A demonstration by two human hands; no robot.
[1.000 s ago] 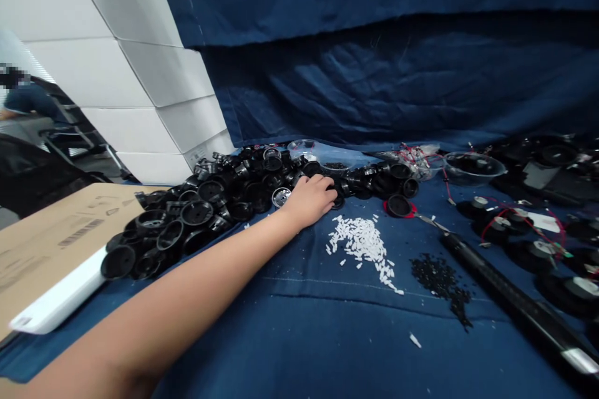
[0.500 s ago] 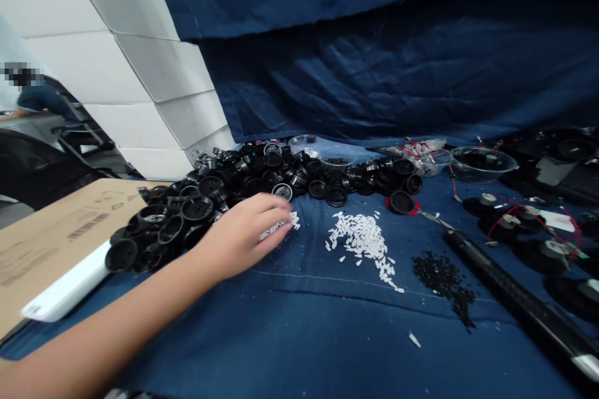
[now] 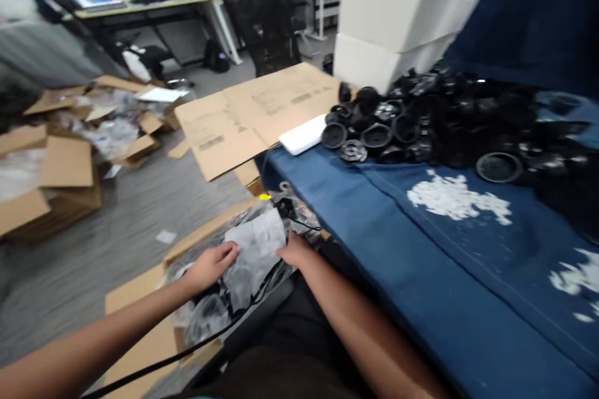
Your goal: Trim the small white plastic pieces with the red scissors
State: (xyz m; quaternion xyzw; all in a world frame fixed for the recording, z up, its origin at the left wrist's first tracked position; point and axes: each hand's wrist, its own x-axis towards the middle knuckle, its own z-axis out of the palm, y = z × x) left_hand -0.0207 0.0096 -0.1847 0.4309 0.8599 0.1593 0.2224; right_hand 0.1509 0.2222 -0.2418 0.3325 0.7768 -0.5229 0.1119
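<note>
Head view, turned toward the floor side: flattened and torn cartons (image 3: pixel 56 162) lie strewn across the grey floor (image 3: pixel 140 218) at far left. Nearer, an open cardboard carton (image 3: pixel 135 305) sits low against the edge of the desk (image 3: pixel 355 218), close by the person's lap, where both arms reach it easily. The left hand (image 3: pixel 210 265) rests on a crumpled clear plastic bag (image 3: pixel 255 255) inside the carton, its fingers (image 3: pixel 229 250) slightly curled at the bag's edge. The right hand (image 3: pixel 294 249) lies on the bag's other side, fingers pressed to it. Whether either hand truly grips, I cannot tell. Further right, on the blue cloth (image 3: pixel 421 274), a heap of round black plastic parts (image 3: pixel 421 118) and scattered white pieces (image 3: pixel 453 196) lie well apart from the hands — out of their way.
</note>
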